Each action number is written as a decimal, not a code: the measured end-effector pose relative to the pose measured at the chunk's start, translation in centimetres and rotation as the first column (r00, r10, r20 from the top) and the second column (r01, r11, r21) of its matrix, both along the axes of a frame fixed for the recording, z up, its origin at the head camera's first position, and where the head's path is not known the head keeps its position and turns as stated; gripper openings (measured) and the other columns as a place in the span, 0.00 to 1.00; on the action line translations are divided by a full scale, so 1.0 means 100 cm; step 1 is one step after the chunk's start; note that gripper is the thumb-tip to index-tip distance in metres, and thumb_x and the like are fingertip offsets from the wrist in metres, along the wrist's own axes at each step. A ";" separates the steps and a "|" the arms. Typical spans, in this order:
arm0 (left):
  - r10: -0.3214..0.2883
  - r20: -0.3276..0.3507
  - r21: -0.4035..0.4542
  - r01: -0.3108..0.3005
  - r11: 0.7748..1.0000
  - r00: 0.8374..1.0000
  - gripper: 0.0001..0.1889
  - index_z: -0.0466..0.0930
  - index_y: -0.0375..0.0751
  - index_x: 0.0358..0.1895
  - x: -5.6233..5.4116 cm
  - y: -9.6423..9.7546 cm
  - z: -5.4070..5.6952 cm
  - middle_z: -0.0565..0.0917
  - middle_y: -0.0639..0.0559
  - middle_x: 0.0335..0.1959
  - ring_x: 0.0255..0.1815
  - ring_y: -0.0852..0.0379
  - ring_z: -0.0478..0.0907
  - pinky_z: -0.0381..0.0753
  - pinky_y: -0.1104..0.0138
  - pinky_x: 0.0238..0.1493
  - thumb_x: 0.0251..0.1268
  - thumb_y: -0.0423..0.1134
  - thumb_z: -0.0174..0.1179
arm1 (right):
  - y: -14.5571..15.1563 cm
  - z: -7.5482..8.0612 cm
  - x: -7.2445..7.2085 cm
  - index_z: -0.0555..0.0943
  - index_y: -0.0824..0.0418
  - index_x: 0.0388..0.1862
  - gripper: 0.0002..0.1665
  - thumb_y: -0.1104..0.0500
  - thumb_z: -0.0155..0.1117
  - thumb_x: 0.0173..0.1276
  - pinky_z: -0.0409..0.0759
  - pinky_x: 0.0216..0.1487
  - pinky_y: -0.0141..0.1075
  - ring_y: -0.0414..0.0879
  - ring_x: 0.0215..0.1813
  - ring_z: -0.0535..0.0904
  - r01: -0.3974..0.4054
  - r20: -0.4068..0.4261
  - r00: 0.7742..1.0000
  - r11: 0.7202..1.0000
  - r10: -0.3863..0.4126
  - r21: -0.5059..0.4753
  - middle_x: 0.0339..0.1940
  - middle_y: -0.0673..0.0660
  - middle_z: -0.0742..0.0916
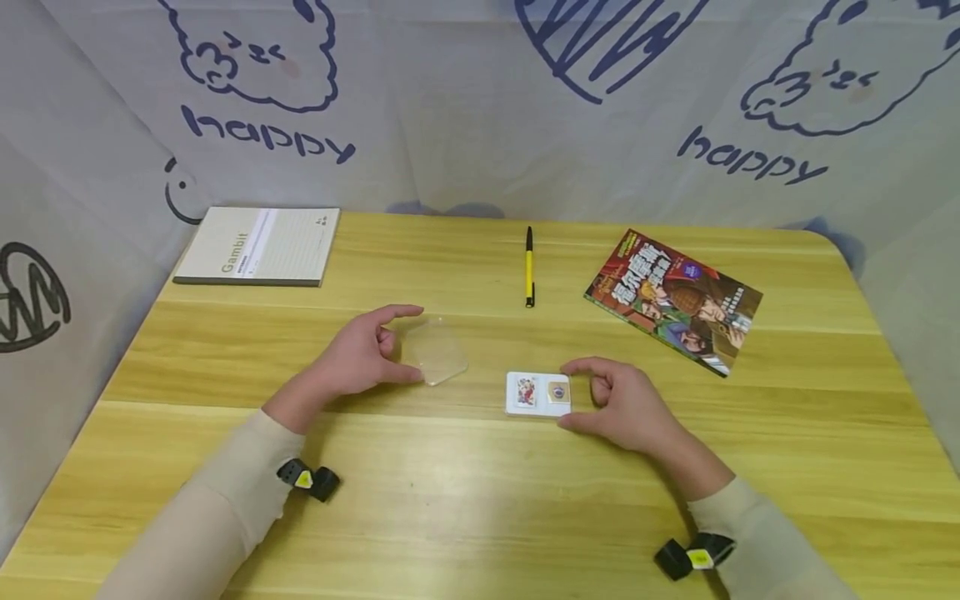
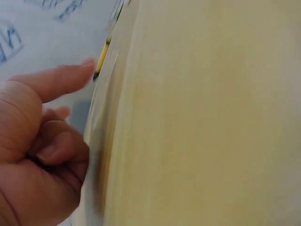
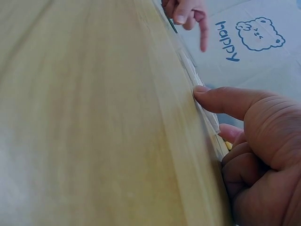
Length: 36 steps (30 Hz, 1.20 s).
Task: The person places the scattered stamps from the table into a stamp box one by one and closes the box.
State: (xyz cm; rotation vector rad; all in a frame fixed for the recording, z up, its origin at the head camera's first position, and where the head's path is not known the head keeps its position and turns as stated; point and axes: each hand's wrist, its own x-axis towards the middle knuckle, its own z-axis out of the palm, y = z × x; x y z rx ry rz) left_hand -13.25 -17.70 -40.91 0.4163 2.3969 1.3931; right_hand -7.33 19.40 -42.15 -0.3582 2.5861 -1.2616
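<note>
My right hand (image 1: 630, 407) holds a small flat white case (image 1: 536, 406) by its right end, thumb at the near edge and index finger at the far edge. Two little squares sit in the case, a colourful picture (image 1: 526, 392) and a gold one with a dark emblem (image 1: 558, 392). To the left lies a clear plastic piece with angled corners (image 1: 438, 354), flat on the table. Beside it is my left hand (image 1: 356, 354), thumb and index finger spread apart, the thumb tip right at the plastic's edge. The left wrist view shows nothing between those fingers.
On the wooden table (image 1: 465, 500), a notebook (image 1: 285, 246) lies at the back left. A yellow and black pen (image 1: 529, 271) lies at the back middle, with a colourful comic-style book (image 1: 675, 300) to its right. Printed cloth (image 1: 465, 108) hangs behind.
</note>
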 end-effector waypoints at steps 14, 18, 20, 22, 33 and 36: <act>-0.018 0.028 -0.125 0.021 0.992 0.999 0.39 0.73 0.35 0.67 -0.006 -0.007 -0.001 0.62 0.56 0.15 0.18 0.58 0.57 0.69 0.61 0.36 0.48 0.35 0.80 | -0.001 0.002 -0.002 0.83 0.59 0.56 0.35 0.57 0.86 0.47 0.70 0.39 0.43 0.41 0.20 0.59 0.005 0.013 1.000 1.000 -0.005 0.000 0.15 0.47 0.64; -0.002 -0.015 -0.169 0.000 0.986 1.000 0.37 0.76 0.34 0.64 0.003 -0.006 0.000 0.63 0.56 0.16 0.19 0.58 0.57 0.69 0.60 0.37 0.48 0.37 0.80 | -0.001 0.002 -0.001 0.82 0.59 0.56 0.36 0.57 0.86 0.46 0.71 0.39 0.43 0.41 0.20 0.59 0.007 0.014 1.000 1.000 -0.007 -0.005 0.15 0.47 0.64; 0.000 -0.023 -0.181 -0.004 0.983 1.000 0.36 0.77 0.34 0.63 0.008 -0.005 0.000 0.64 0.55 0.17 0.19 0.58 0.58 0.69 0.60 0.36 0.48 0.38 0.80 | -0.001 0.001 -0.001 0.83 0.59 0.56 0.36 0.57 0.86 0.46 0.71 0.39 0.43 0.41 0.20 0.59 0.008 0.012 1.000 1.000 -0.008 -0.008 0.15 0.47 0.64; -0.005 -0.032 -0.183 -0.001 0.983 0.999 0.35 0.78 0.34 0.61 0.012 -0.005 0.000 0.64 0.55 0.17 0.19 0.58 0.58 0.69 0.60 0.34 0.48 0.38 0.80 | -0.001 0.001 -0.001 0.83 0.59 0.56 0.35 0.57 0.86 0.46 0.70 0.39 0.43 0.41 0.20 0.59 0.009 0.011 1.000 1.000 -0.009 -0.011 0.15 0.47 0.64; -0.067 -0.044 -0.145 0.060 0.988 0.997 0.34 0.80 0.39 0.58 0.015 -0.002 0.001 0.64 0.56 0.18 0.20 0.58 0.60 0.67 0.62 0.32 0.44 0.38 0.82 | -0.002 0.001 0.000 0.83 0.59 0.55 0.35 0.58 0.86 0.47 0.70 0.39 0.43 0.41 0.21 0.59 0.009 0.012 1.000 1.000 -0.009 -0.022 0.15 0.46 0.64; -0.129 -0.011 -0.128 0.127 0.984 0.992 0.42 0.74 0.42 0.67 0.007 0.001 0.000 0.64 0.56 0.17 0.20 0.58 0.59 0.67 0.63 0.30 0.43 0.36 0.82 | -0.002 0.000 0.000 0.83 0.60 0.55 0.35 0.58 0.86 0.46 0.70 0.39 0.43 0.41 0.21 0.59 0.007 0.003 1.000 1.000 -0.007 -0.018 0.15 0.46 0.64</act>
